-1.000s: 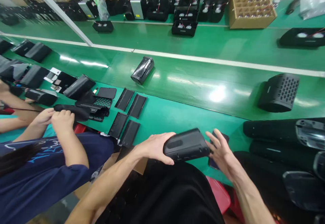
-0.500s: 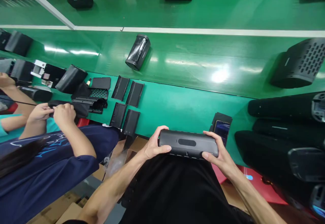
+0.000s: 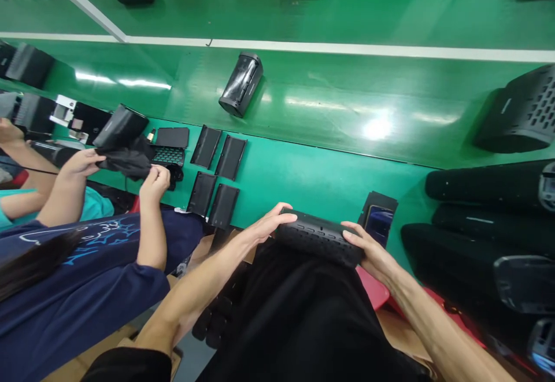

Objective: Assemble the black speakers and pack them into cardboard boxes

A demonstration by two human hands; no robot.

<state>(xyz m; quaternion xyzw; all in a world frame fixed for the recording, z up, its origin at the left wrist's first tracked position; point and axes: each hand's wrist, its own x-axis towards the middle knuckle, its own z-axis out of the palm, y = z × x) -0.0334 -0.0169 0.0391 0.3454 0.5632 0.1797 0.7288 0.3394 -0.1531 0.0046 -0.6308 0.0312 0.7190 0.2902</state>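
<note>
A black speaker housing (image 3: 319,236) is held between both hands at the table's near edge, with its slotted side turned up. My left hand (image 3: 273,223) grips its left end, fingers and thumb wrapped round the corner. At the opposite end my right hand (image 3: 368,246) clasps the housing in the same way. Just beyond the right hand a phone (image 3: 379,223) rests on a dark piece. Several dark panels (image 3: 223,206) lie flat on the green table (image 3: 286,180) to the left.
A co-worker's hands (image 3: 156,182) hold black cloth at the left. One glossy speaker (image 3: 241,84) stands on the far green surface. Large black speakers (image 3: 481,182) crowd the right side, near a perforated one (image 3: 520,107). Cardboard boxes (image 3: 401,330) sit below.
Both hands have rolled the housing, so its slotted side now shows instead of the face with the oval patch. The co-worker's hands have moved apart, stretching the black cloth.
</note>
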